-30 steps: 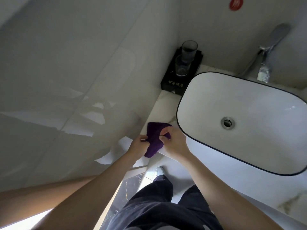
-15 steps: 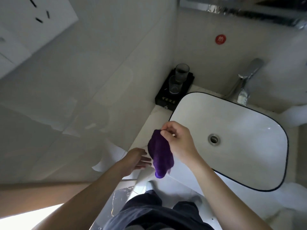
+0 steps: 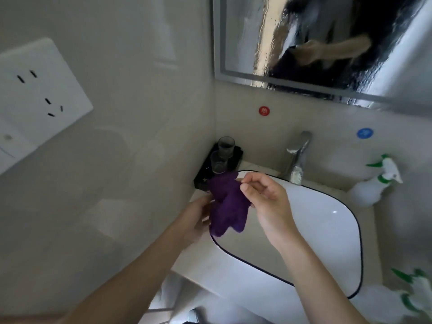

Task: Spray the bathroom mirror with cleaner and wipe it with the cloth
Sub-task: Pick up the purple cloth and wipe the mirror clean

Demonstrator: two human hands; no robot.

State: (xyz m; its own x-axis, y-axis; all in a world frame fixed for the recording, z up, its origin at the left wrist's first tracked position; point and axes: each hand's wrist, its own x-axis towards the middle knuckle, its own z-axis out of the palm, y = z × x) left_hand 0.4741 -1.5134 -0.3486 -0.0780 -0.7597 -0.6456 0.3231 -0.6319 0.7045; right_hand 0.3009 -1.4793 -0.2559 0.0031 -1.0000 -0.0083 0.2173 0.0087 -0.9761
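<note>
Both hands are meeting over the left end of the basin, forearms reaching up from below. The right hand is pinching the top edge of the purple cloth between thumb and fingers, wrist bent, while the left hand is cupping loosely against the cloth's left side. The cloth is hanging crumpled between them, above the worktop. The mirror on the wall above is streaming with wet streaks. A white spray bottle is standing to the right of the tap.
</note>
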